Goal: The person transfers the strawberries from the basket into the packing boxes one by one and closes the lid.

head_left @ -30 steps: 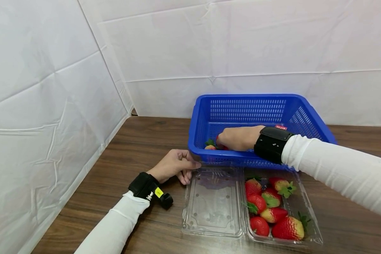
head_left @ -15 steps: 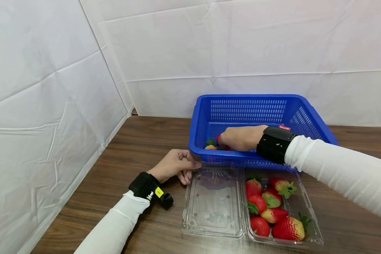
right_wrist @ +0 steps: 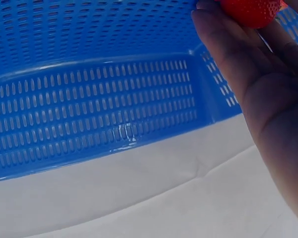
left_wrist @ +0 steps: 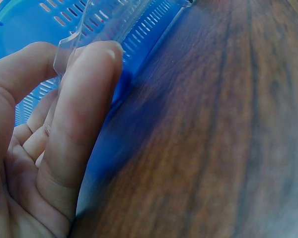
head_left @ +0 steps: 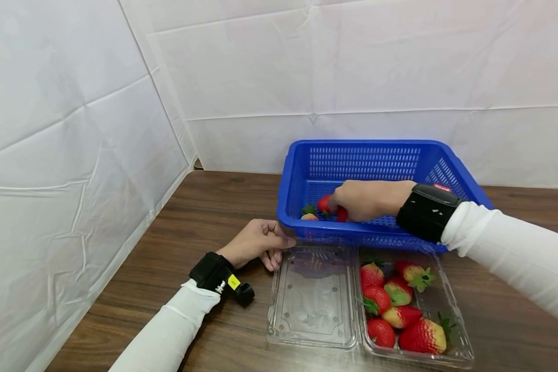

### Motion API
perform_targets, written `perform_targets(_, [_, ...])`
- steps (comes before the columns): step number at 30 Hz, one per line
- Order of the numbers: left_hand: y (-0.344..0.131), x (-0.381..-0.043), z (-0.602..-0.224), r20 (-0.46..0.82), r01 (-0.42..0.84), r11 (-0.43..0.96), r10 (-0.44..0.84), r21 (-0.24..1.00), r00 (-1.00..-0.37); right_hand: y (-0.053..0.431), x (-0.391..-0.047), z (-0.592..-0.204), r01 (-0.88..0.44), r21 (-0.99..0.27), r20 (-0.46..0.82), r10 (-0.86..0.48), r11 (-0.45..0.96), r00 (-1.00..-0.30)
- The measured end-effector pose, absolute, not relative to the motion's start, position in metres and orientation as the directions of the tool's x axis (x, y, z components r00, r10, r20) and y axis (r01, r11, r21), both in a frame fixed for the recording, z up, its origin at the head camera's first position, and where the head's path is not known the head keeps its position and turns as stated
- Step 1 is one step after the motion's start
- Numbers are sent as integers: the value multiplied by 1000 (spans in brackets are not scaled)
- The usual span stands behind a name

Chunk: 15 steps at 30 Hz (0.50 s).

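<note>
Inside basket point(head_left: 307, 155), right hand point(head_left: 367, 200) pinches strawberry point(head_left: 327, 205); left hand point(head_left: 256, 243) pinches clamshell lid's edge point(head_left: 290, 247).

Two bare hands, white sleeves, black wrist mounts

Both arms wear close-fitting white sleeves that end at the wrist. The left hand point(head_left: 256, 243) has a black strap behind it carrying a small yellow sticker, a silvery screw and a round black knob. The right hand point(head_left: 367, 200) has a broader black band, smooth on top, with a small red tag at its far edge; the tag's print is too small to read, and it may be a label.
</note>
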<state>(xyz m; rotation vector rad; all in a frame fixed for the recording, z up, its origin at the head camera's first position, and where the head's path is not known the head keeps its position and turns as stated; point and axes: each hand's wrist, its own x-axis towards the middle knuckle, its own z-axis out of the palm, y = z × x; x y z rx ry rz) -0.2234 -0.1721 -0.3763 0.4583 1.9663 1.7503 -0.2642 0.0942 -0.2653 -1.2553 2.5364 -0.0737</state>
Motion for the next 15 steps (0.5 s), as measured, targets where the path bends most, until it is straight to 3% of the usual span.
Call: perform_targets(15, [-172,-225,-376,-120,-53,140,531,989,-839,110,-265,-258,-741,-188,-176,-764,645,-621])
